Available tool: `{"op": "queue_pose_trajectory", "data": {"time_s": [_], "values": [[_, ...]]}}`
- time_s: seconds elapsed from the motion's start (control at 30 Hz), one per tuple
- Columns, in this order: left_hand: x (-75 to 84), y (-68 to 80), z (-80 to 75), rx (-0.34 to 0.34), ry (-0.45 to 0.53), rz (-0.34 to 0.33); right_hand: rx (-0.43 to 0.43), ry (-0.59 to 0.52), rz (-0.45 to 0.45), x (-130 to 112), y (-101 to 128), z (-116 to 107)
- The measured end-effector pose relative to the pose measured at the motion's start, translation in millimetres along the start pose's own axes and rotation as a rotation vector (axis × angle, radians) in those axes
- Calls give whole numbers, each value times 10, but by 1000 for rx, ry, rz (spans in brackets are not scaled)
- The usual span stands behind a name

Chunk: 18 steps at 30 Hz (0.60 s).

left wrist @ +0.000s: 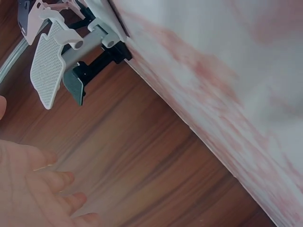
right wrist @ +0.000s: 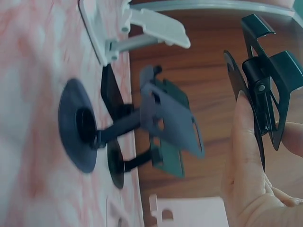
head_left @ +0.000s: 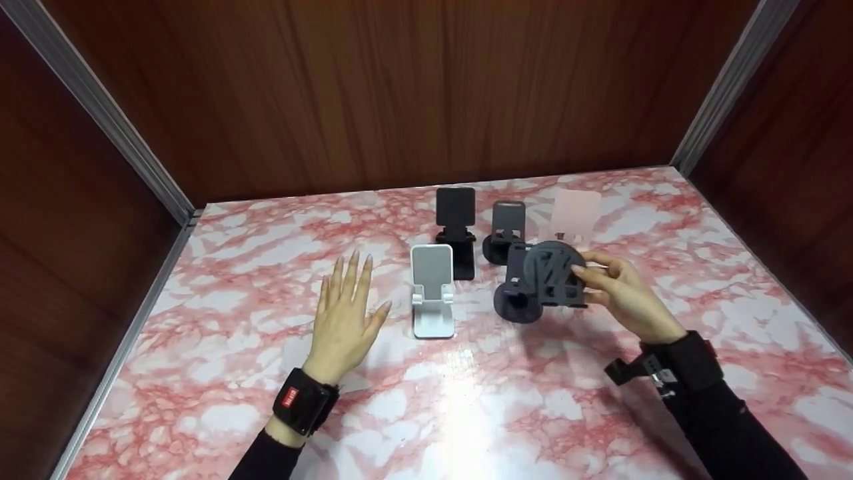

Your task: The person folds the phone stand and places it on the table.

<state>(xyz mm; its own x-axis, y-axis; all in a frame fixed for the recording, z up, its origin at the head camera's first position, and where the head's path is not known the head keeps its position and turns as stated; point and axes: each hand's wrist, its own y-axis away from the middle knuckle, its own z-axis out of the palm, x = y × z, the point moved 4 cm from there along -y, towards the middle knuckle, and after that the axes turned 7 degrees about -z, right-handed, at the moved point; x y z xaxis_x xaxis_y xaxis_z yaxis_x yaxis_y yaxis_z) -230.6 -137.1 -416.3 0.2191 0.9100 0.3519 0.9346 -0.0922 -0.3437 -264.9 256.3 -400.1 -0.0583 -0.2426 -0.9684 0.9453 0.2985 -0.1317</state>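
Dark grey stand (head_left: 543,280): its back edge is covered by the right hand (head_left: 623,293); the right wrist view cuts it at the right edge. Pink stand (head_left: 574,215) behind it: base hidden, outline faint. Grey stand (head_left: 506,230): foot partly hidden. Left wrist view blurred; left hand (left wrist: 33,189) cut by the frame corner.

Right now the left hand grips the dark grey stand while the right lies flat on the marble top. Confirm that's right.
Not right: the hands are swapped. In the head view the right hand grips the dark grey stand, and the left hand lies flat, fingers straight, on the marble top, beside the white stand.
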Motion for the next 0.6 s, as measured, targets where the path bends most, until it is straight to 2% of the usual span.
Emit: {"op": "queue_pose_trajectory", "data": {"time_s": [0.37,0.6], "values": [[-118,86,-2,11,15,-30,13,-24,-12,-13,205,-422],[-146,78,2,16,15,-31,22,80,56,90,228,-689]]}}
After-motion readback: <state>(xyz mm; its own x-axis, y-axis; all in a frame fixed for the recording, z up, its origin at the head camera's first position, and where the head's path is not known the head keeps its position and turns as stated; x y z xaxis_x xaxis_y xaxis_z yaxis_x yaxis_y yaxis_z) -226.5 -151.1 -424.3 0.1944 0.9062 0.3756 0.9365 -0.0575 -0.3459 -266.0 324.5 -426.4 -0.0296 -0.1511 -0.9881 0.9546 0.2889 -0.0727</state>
